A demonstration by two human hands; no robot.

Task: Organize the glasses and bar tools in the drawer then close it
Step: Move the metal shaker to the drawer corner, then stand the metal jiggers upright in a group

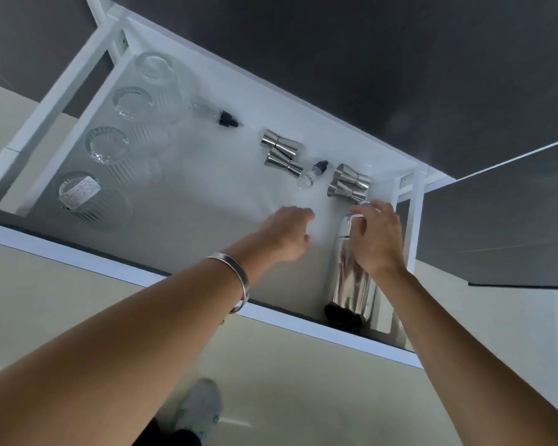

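The open drawer (226,201) holds everything, and the piece in hand is the steel cocktail shaker (351,278), lying on its side along the drawer's right wall with its base toward the front rail. The right hand (379,239) is over its cap end, fingers (360,225) curled loosely around the top but not plainly clamped — contact looks light at best. The left hand (289,235) hovers just beside it over bare drawer floor, fingers bent and holding nothing. The likely trouble: the shaker is round and polished, so a nudge could roll it, and a push toward the back would knock the jiggers, which sit just beyond the cap. The glasses, lying down too, could roll and clink if the drawer is shut hard. Counted: four ribbed glasses (107,146) in a row down the left side, four steel jiggers in two pairs — one pair mid-back (282,152), one pair back right (348,185) — two small dropper bottles, one near the glasses (211,112) and one between the jigger pairs (311,173), and one shaker.
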